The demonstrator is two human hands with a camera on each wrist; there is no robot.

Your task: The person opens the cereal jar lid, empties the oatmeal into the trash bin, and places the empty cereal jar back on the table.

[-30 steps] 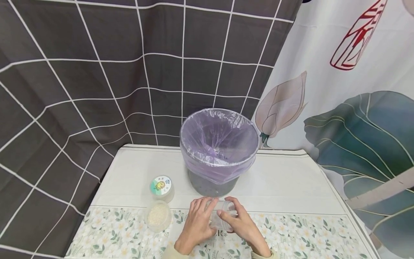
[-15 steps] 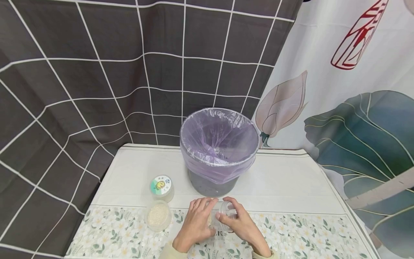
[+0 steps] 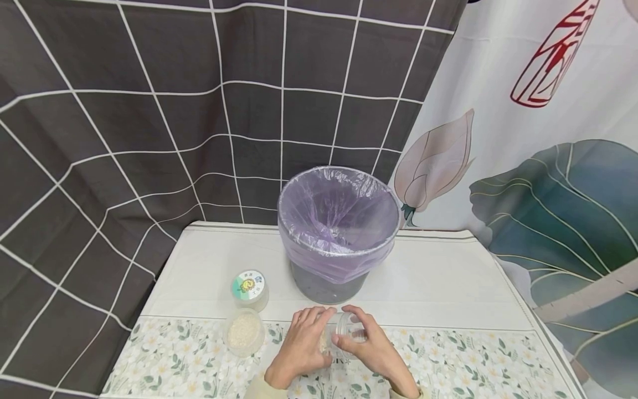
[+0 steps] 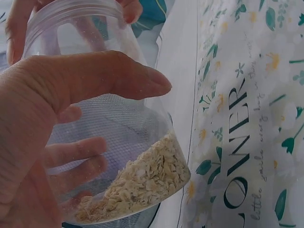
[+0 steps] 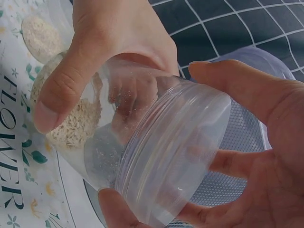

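Hands [image 3: 301, 344] [image 3: 370, 341], two, grip one jar [image 4: 135, 121], apparently of oats [image 4: 142, 183]; two tubs [image 3: 250, 286] [image 3: 242, 353] nearby

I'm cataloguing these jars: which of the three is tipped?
The clear jar of oat flakes, rightmost in the head view. It is tilted sideways, while the green-and-white-topped jar and pale-grain jar stand upright.
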